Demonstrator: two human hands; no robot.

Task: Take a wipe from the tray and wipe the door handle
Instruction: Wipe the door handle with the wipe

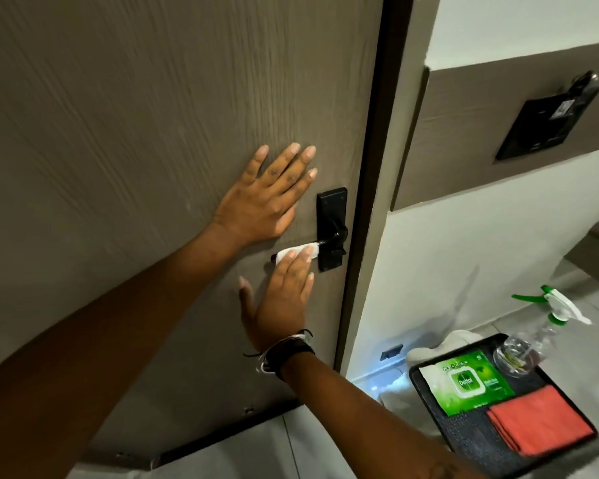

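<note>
A black lever door handle on a black plate sits at the right edge of the brown wooden door. A white wipe is draped over the lever's outer part. My right hand, with bands at the wrist, presses the wipe onto the lever with its extended fingers, thumb spread to the left. My left hand lies flat and open on the door just above and left of the handle. The black tray stands low at the right and holds a green pack of wipes.
The tray also carries a folded red cloth and a clear spray bottle with a green and white trigger. A dark door frame runs beside the handle. A black panel is mounted on the wall to the right.
</note>
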